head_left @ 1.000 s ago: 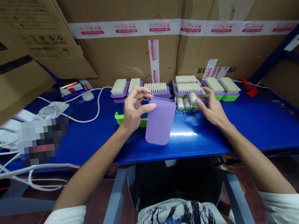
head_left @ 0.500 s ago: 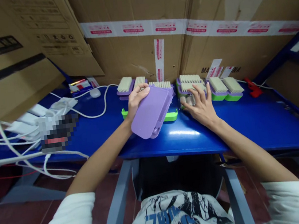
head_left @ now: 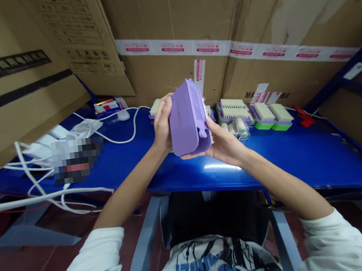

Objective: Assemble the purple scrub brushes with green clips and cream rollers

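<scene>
Raised above the middle of the table is a purple plastic scrub brush (head_left: 183,124), tilted so its smooth back and slotted side show. Some pale bristles poke out past its right edge. My left hand (head_left: 164,126) is wrapped round its left side. The fingers of my right hand (head_left: 225,145) pass under its lower end, with the thumb against the right side. Behind and right of that hand, a clear plastic bag (head_left: 242,131) of white rollers lies on the table. Other brushes at the back are partly hidden by the one in my hands.
Green-and-purple bristled brushes (head_left: 272,117) stand along the back of the blue table (head_left: 316,149), before a cardboard wall (head_left: 165,17). A red object (head_left: 304,115) lies at the right. White cables (head_left: 42,198) and a power strip (head_left: 40,147) fill the left side.
The purple brush has been lifted and turned more upright. My right hand has left the bag of rollers and moved left onto the brush. The bag sits slightly nearer and further right.
</scene>
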Demonstrator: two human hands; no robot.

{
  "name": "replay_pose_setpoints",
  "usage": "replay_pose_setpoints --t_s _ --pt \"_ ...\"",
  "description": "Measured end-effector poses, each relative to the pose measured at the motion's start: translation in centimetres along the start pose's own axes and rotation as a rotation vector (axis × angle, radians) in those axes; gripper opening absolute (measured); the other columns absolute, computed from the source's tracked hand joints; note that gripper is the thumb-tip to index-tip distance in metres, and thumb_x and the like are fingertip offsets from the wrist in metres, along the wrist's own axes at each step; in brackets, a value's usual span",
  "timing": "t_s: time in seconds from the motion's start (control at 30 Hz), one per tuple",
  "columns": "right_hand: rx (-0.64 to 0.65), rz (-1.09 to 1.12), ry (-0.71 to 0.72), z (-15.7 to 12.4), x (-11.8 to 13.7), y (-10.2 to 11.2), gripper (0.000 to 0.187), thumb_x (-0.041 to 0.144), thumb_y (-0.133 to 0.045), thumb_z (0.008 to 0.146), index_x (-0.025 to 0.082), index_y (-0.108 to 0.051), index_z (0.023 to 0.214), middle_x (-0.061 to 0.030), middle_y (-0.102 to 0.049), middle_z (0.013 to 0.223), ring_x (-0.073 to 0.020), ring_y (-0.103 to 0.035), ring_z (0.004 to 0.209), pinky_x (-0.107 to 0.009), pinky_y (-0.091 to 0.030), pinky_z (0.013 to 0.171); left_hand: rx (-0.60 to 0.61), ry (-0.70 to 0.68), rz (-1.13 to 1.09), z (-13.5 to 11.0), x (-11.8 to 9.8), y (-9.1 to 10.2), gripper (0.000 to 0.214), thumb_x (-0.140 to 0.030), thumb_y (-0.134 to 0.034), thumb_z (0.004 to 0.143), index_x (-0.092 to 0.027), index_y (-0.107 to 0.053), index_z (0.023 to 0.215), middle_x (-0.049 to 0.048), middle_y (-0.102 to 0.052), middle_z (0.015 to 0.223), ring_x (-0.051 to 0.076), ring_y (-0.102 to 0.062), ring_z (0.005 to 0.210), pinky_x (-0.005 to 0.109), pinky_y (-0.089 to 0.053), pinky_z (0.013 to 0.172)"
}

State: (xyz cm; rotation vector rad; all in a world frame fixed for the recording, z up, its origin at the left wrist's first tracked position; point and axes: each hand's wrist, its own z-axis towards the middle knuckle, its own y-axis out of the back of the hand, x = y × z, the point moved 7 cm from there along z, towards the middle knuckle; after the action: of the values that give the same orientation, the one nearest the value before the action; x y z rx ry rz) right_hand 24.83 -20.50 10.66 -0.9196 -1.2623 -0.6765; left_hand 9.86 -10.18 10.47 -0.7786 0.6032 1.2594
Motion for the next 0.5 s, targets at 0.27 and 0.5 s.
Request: replay_pose_setpoints --t_s 0.27,0.5 --pt "-0.246 -0.278 0.173 4.0 8.4 4.9 0.12 0.057 -0.091 0.081 0.044 -0.022 0.18 -0.0084 -0.069 0.161 -0.036 -0.078 0.126 -0.052 -0.077 0.089 0.252 -0.344 0.275 8.2 -5.8 1.5 0.071 -0.08 -0.081 0.096 -0.032 -0.069 0.147 0.0124 -0.076 0.14 0.033 -0.073 0.138 0.045 -0.07 0.104" --pt "-0.162 -0.393 0.342 9.3 12.6 4.9 0.128 0.074 -0.092 0.085 0.054 -0.009 0.181 -0.0079 -0.061 0.169 -0.0368 -0.078 0.125 -0.059 -0.078 0.086 0.4 -0.35 0.286 7.7 -2.4 -0.9 0.113 -0.082 -0.101 0.07 -0.035 -0.056 0.162 0.0176 -0.061 0.166 0.042 -0.059 0.16 0.057 -0.07 0.11"
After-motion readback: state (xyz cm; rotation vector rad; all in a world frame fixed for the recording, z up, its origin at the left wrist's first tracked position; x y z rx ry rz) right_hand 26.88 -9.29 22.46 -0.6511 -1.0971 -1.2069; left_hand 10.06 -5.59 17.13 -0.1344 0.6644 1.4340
